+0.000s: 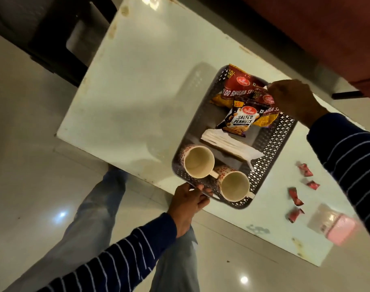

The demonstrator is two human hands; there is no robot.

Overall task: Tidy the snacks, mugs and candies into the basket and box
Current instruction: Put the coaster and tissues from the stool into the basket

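Gripping the basket (270, 148) rim at lower centre, the left hand (188, 202) is steadying it on the table (137, 91). At upper right the right hand (293, 100) is pinching a red packet (266, 99) over the basket's far end. Packets look light, crinkly and slippery, best taken by an edge. Two mugs (198, 162), probably breakable, are sitting inside; candies (294, 197) and box (335, 226) are waiting at lower right.
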